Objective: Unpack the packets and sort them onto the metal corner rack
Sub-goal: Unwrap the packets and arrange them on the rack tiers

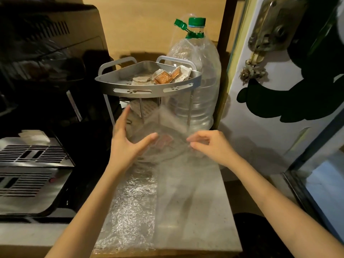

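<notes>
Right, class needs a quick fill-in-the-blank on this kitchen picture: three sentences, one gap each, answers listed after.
1. The packets lie on the rack's ____ shelf.
2. The big clear bottle has a ____ cap.
3. The right hand pinches a clear plastic ____, while the left hand is spread open.

Missing words: top; green; bag

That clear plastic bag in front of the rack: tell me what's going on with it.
A person holds a clear plastic bag over the grey counter. The right hand pinches its edge; the left hand, fingers spread, steadies the other side. Behind it, the silver metal corner rack already carries several small brown-and-white packets on its top shelf. The bag's contents are too blurred to identify.
</notes>
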The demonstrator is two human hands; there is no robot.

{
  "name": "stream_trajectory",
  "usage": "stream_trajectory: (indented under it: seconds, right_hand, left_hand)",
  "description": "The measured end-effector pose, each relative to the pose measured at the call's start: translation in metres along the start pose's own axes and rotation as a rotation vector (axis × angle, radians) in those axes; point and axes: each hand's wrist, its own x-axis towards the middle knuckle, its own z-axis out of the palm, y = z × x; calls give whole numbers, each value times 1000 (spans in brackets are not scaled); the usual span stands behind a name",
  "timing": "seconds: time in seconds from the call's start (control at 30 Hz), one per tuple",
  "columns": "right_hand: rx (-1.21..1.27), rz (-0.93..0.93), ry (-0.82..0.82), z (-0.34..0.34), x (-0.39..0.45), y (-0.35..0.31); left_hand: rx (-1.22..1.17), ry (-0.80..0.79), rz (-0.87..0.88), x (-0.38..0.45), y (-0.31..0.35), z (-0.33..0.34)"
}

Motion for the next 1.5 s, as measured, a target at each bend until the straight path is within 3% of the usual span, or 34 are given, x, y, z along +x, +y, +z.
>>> stream_trajectory:
  seconds: [0.1, 0.23, 0.3, 0.43, 0.57, 0.8, 0.9, 1.0, 1.07, 1.17, 1.37, 1.43, 1.5]
  right_hand:
    - [259, 62, 76, -8, 3, -1]
    - [498, 169, 98, -11, 5, 6]
    - [575, 229, 84, -5, 4, 13]
    - [602, 337, 71, 15, -1, 28]
    - [598, 447, 36, 40, -3, 47]
    - [526, 677, -90, 84, -11, 64]
    - [559, 697, -127, 106, -16, 62]
    - [571, 719, -123, 129, -21, 59]
    - [604, 735, -118, 145, -25, 58]
    - [626, 747, -125, 168, -29, 53]
    - [547, 702, -84, 199, -34, 51]
    - [453, 674, -97, 202, -36, 53]
    - [188, 577, -74, 205, -39, 54]
  left_hand:
    - [-211, -7, -291, -5, -28, -4]
    - [-554, -311, -529, -20, -49, -4]
    - [-655, -425, -593, -27, -57, 2]
    - [-721, -439, -637, -33, -62, 2]
    - [-460, -428, -619, -39, -64, -7]
    - [-139, -207, -756, -53, -82, -20]
    - [215, -161, -617, -65, -82, -21]
    - [682, -231, -375, -72, -81, -24]
    - [868, -238, -306, -75, -82, -24]
    - [905, -210, -159, -81, -89, -15]
    - [927, -574, -278, -98, -141, 11]
    - [918, -606, -291, -105, -156, 14]
    - [900, -588, -276, -113, -164, 15]
